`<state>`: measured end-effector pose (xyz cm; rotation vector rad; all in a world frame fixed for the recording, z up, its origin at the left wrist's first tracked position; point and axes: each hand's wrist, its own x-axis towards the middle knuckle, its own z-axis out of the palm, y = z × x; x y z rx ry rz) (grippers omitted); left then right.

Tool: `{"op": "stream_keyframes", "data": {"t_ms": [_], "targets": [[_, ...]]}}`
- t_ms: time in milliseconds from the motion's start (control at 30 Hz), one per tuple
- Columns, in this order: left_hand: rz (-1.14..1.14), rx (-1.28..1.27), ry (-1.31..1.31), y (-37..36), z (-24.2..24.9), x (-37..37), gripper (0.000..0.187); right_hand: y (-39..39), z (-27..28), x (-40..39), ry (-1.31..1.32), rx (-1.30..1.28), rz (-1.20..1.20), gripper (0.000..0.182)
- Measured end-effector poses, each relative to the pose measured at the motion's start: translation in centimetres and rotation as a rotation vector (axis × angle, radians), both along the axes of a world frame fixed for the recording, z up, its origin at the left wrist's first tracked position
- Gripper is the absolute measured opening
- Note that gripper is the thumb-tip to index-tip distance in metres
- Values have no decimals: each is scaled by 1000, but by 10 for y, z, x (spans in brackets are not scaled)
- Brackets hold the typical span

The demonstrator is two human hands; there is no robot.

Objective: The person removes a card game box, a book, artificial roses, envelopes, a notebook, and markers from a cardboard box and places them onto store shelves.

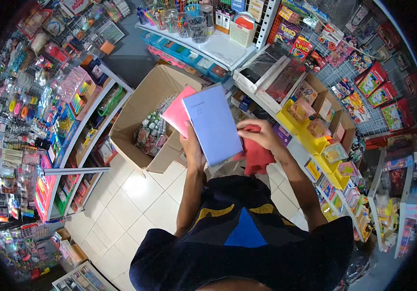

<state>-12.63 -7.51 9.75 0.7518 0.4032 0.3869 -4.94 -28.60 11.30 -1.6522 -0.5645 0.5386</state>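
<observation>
In my left hand [192, 146] are two thin books: a lavender-blue notebook [215, 128] with small dark print on its cover, and a pink notebook [176, 110] partly hidden behind it. The fingers go beneath the covers, with the thumb side at the lower left edge. My right hand [262, 135] is closed on a red cloth [259, 157] that hangs down below it. That hand is beside the right edge of the lavender-blue notebook.
An open cardboard box [126, 114] with small packaged goods stands on the tiled floor [135, 208] beyond my left hand. A shelf [220, 48] with pens is ahead. Racks of packets line the left, and yellow bins [321, 157] run along the right.
</observation>
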Motion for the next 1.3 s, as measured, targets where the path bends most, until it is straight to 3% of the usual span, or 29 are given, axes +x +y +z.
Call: {"op": "stream_keyframes", "data": {"t_ms": [67, 167, 300, 400, 467, 533, 633, 733, 767, 867, 900, 967, 1000, 1033, 1133, 1200, 1267, 1300], "targets": [[4, -15, 22, 2, 6, -5, 36, -2, -4, -1, -6, 7, -45, 34], [41, 155, 36, -14, 7, -9, 33, 17, 4, -18, -2, 44, -53, 29], [40, 53, 113, -7, 7, -8, 32, 7, -7, -9, 118, 58, -24, 30], [23, 56, 64, 19, -9, -16, 40, -9, 37, -6, 108, -52, -101, 18], [-48, 66, 94, 35, -16, -23, 44, -16, 64, -8, -200, -84, -227, 16], [-136, 9, 100, 39, -17, -26, 51, -21, 70, -5, -754, 34, -240, 15], [-307, -181, 35, 29, -10, -27, 68, -15, 102, -9, -1303, -144, 86, 22], [-488, -373, -25, 15, 7, -32, 67, -4, 72, -11, -1496, -227, 260, 27], [-492, -472, -10, 9, 14, -29, 54, -1, 60, -13, -1461, -213, 294, 28], [-497, -112, 50, 9, 9, -25, 40, -3, 50, -16, -1246, -221, 293, 32], [-437, -168, 57, 9, 7, -25, 37, -4, 47, -13, -1088, -201, 285, 32], [-322, -273, 79, 9, 4, -25, 32, -3, 65, -11, -949, -83, 10, 34], [-242, -179, 67, 9, 4, -23, 31, -4, 77, -10, -876, -27, -126, 36], [-163, -85, 55, 9, 3, -22, 30, -6, 83, -16, -603, 3, -297, 36], [-4, 33, 22, -3, 15, -13, 29, 20, 71, -44, -429, 284, -232, 37], [17, 173, 5, -18, 18, -9, 30, 45, 55, -68, -795, -56, -61, 38], [-20, 417, -12, -33, 15, -7, 32, 63, 28, -79, -927, -227, -128, 37], [-85, 317, 14, -33, -1, -5, 34, 64, 27, -76, -934, -259, -193, 36]]}}
